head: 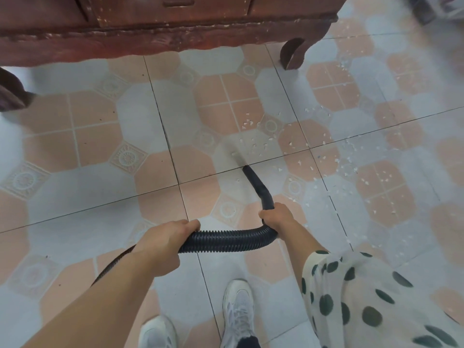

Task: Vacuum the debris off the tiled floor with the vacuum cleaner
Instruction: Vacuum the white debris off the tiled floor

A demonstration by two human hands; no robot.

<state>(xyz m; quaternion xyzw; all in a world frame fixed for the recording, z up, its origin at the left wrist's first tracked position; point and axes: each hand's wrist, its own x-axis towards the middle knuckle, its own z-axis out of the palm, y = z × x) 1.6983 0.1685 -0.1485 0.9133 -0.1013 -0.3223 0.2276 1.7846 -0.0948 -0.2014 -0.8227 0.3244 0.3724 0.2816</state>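
Note:
A black ribbed vacuum hose (226, 241) runs across the lower middle of the head view. My left hand (165, 243) grips the hose at its left part. My right hand (277, 217) grips it where it bends into the black nozzle (257, 185). The nozzle's tip (246, 169) points down at the tiled floor (140, 197), close to a grout line. Small white debris (253, 144) lies scattered just beyond the tip and thickly to the right (351, 162).
A dark red wooden cabinet (163, 28) stands along the top, with a curved leg (292, 55) at the right. My white shoes (237, 312) are at the bottom. A spotted garment (364, 292) covers the lower right. A dark object (11, 91) sits at the left edge.

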